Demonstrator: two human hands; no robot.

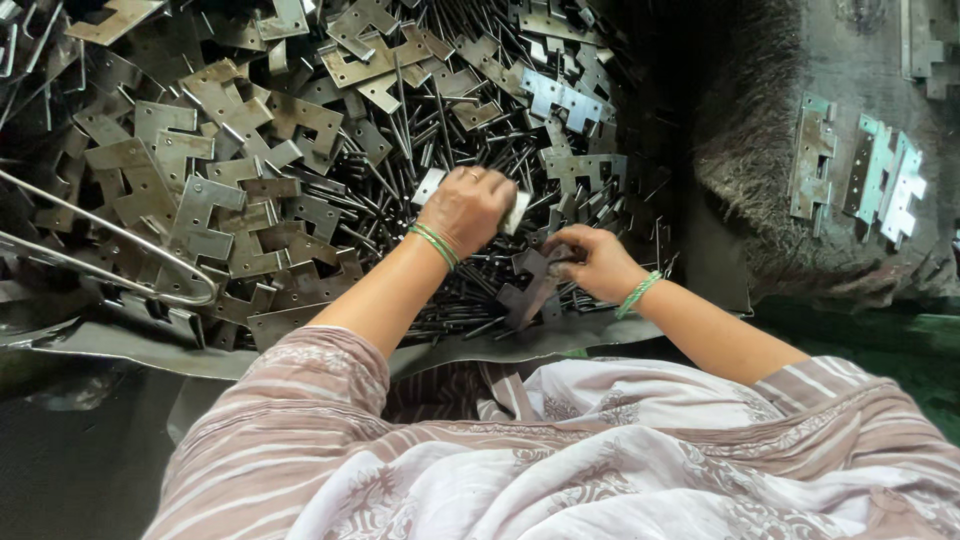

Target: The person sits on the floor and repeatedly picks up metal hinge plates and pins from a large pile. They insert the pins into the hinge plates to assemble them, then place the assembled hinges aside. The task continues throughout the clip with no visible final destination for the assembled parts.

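The right hand point(598, 262) pinches a dark hinge leaf point(530, 285), fingers closed on its upper edge. The left hand point(468, 205) grips a paler leaf point(516, 212) over the pile of pins point(480, 150). These leaves look stiff, thin, sharp-edged; best held by the flat.

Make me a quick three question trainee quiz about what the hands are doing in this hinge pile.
1. True or false: the right hand holds a dark hinge leaf.
2. What lies mixed among the heap of hinge leaves? A) thin metal pins B) wooden pegs C) plastic caps
3. Fill in: the left hand has its grip on a pale ____ piece.

Key: 1 true; 2 A; 3 metal. Both wrists wear green bangles.
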